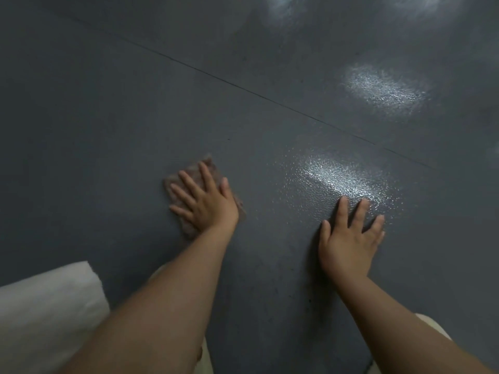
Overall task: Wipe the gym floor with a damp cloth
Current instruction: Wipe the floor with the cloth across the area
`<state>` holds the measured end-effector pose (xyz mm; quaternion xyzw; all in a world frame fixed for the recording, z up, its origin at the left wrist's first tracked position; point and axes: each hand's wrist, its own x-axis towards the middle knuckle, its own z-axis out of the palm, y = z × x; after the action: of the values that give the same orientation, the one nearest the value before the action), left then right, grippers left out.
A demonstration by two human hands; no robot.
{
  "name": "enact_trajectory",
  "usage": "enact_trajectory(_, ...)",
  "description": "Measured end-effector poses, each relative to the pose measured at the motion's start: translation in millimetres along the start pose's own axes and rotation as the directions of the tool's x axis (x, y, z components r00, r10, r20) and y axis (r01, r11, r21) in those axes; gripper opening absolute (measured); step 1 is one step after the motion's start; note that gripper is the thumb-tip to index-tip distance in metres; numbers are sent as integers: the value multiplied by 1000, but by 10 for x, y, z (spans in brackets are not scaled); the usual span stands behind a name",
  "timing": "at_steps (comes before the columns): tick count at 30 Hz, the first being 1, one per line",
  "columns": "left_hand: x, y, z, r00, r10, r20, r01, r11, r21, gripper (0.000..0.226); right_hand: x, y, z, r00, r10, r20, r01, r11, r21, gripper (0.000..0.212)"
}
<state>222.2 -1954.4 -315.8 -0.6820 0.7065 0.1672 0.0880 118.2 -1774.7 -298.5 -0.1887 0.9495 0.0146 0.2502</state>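
1. The dark grey, finely textured gym floor [113,109] fills nearly the whole frame. A thin straight seam [243,89] crosses it diagonally from the upper left down to the right edge, and bright patches of reflected light [386,89] sit at the top, at the upper right and at centre right.

2. A white, soft-looking padded object [46,314] lies in the lower left corner; what it is cannot be told.

3. Pale cream trouser fabric [205,357] shows at the bottom edge between the forearms and again at the lower right.

4. The left hand [202,203], at centre left, lies flat with fingers spread, pressing down on the cloth; it pins the cloth and does not grip it.

5. The right hand [348,238], at centre right, is also flat and spread, resting on bare floor and holding nothing, its fingertips at the lower rim of the central sheen. It looks like a bracing hand.

6. The small brownish-pink damp cloth [208,164], blurred at its edges, lies flat on the floor under the left hand, its corners showing beyond the fingers and beside the wrist. Its long axis runs from upper right to lower left, roughly along the forearm. It is well apart from the right hand, to that hand's left, so the next stroke probably belongs to the left hand, with unwiped-looking floor open above and to the left.
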Motion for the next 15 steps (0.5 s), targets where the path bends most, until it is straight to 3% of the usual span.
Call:
enact_trajectory(2, -378, 31, 131, 980, 186, 69, -193, 973, 123, 63, -8, -3, -3, 1000, 6, 12, -6, 1000, -12, 63)
enact_trajectory(5, -434, 134, 177, 841, 511, 175, -540, 809, 231, 63, 0, -3, 0, 1000, 0, -5, 0, 1000, -13, 63)
enact_trajectory(8, 5, 100, -2, 736, 630, 248, -677, 683, 274, 61, -5, 4, -3, 1000, -5, 5, 5, 1000, -2, 63)
enact_trajectory(9, 145, 53, -49, 754, 613, 236, -657, 703, 272, 61, -2, 11, -5, 1000, -7, 12, 7, 1000, -3, 63)
enact_trajectory(11, 321, -98, -107, 875, 467, 127, -484, 845, 227, 61, 3, 34, -14, 1000, -13, 23, 13, 1000, 3, 63)
enact_trajectory(13, 364, -278, -115, 978, 205, 26, -206, 972, 114, 62, 12, 61, -32, 999, -25, 32, 25, 1000, 7, 63)
enact_trajectory(15, 323, -431, -122, 997, -82, -8, 82, 996, -21, 62, 18, 85, -57, 998, -41, 48, 41, 999, 14, 63)
